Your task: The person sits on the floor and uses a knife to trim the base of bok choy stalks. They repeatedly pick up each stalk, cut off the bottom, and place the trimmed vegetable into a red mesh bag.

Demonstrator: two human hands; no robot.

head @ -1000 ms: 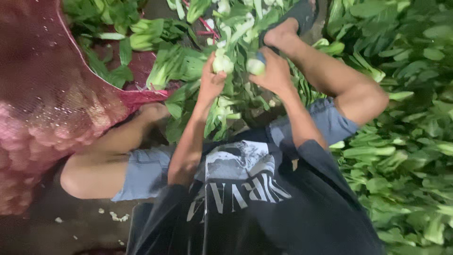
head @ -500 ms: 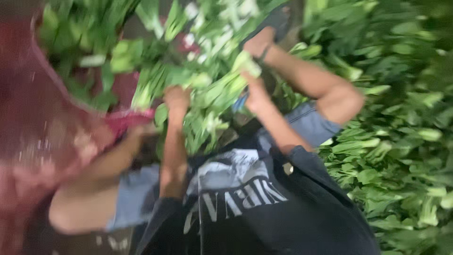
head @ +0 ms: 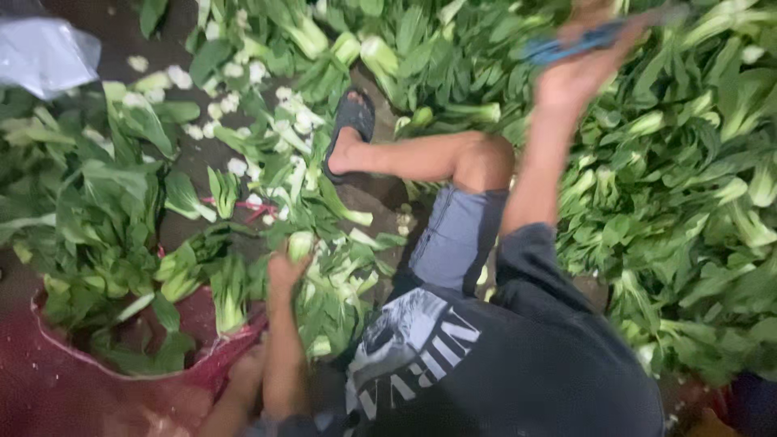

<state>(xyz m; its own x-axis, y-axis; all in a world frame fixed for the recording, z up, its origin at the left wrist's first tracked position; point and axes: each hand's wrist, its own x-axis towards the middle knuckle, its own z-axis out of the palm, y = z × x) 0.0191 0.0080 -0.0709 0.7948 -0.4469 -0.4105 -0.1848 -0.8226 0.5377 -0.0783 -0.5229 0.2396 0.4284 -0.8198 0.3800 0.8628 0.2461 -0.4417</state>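
Right hand [head: 579, 77], raised over the big heap of bok choy [head: 688, 186], is closed around a blurred blue-handled tool [head: 566, 47], likely a knife. Left hand [head: 287, 271] grips one bok choy head [head: 301, 245] by its pale base, just above the red mesh sack [head: 105, 388]. That head looks light, crisp and easily bruised; the firm white stem end seems the best hold. Its leaves are dark green, its stalk whitish.

Counts: two hands in frame, left hand [head: 285, 271] lower centre, right hand [head: 579, 77] upper right. One blue tool [head: 566, 46]. One sandal [head: 350, 121]. One red mesh sack [head: 105, 388], lower left. One plastic bag [head: 44, 53], upper left. Bok choy [head: 688, 202]: too many to count.
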